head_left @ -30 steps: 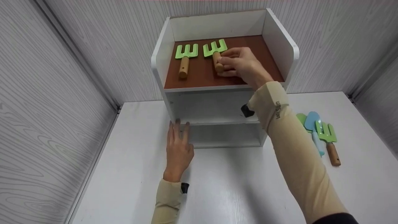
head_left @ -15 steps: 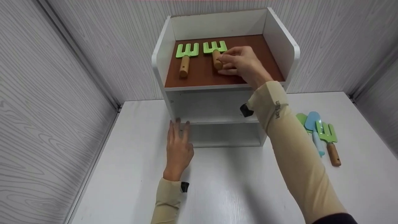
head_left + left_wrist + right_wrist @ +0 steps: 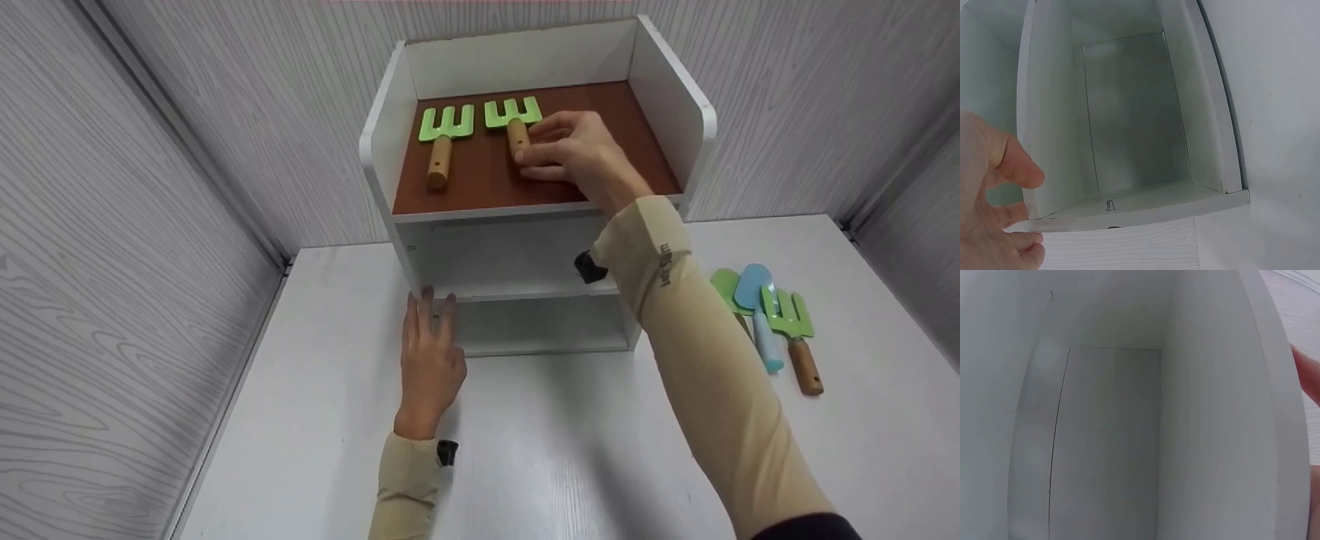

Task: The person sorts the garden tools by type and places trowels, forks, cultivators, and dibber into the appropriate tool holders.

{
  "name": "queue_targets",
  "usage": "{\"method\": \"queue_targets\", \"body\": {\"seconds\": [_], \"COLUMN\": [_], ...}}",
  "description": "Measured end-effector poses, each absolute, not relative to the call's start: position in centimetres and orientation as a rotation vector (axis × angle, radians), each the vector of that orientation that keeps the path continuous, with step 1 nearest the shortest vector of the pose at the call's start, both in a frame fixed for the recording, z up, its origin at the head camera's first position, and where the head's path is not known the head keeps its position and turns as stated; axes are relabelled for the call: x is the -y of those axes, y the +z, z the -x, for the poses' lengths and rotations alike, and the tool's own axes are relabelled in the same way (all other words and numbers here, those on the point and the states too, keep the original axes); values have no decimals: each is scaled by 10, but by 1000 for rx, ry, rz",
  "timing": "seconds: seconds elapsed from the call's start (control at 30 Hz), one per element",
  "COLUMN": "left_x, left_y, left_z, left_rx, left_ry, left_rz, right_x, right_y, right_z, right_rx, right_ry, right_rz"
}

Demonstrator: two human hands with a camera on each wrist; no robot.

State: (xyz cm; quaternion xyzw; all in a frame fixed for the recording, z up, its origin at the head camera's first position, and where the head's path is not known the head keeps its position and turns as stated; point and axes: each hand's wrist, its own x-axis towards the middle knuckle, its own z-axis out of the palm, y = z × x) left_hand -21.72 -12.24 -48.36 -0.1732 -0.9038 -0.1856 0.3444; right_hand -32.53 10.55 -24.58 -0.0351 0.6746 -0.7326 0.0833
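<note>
My right hand (image 3: 581,150) pinches the wooden handle of a green garden hand fork (image 3: 513,114) on the brown top of a small white shelf unit (image 3: 517,292). That fork's tines point to the back. A matching green hand fork (image 3: 442,150) lies to its left, also tines to the back. My left hand (image 3: 431,375) touches the unit's lower left front with its fingers extended. In the left wrist view, the fingers of that left hand (image 3: 994,197) lie at the corner where a shelf board meets the side panel.
On the white table (image 3: 525,450) right of the unit lie another green hand fork (image 3: 787,311), a blue trowel (image 3: 754,289) and a partly covered green tool (image 3: 725,285). The unit's raised side panel (image 3: 675,112) borders the right hand. Grey wood-grain walls (image 3: 150,300) enclose the table.
The fork under my right hand has straightened and settled lower onto the brown top, its tines turned squarely to the back. My left hand has stayed at the unit's side.
</note>
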Motion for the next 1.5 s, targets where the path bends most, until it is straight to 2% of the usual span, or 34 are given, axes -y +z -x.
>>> {"method": "queue_targets", "body": {"seconds": [0.77,1.2,1.5], "left_x": [122,125,124], "left_y": [-481,-483,-485], "left_z": [220,219,216], "left_rx": [2362,2335,2328], "left_ry": [-467,-468,-500], "left_rz": [451,465,480], "right_x": [-103,-137,-160], "right_y": [-243,-248,-266], "right_z": [316,287,253], "right_rx": [-2207,-2035,-2028], "right_ry": [-2089,-2200,-2265], "right_rz": [59,222,366]}}
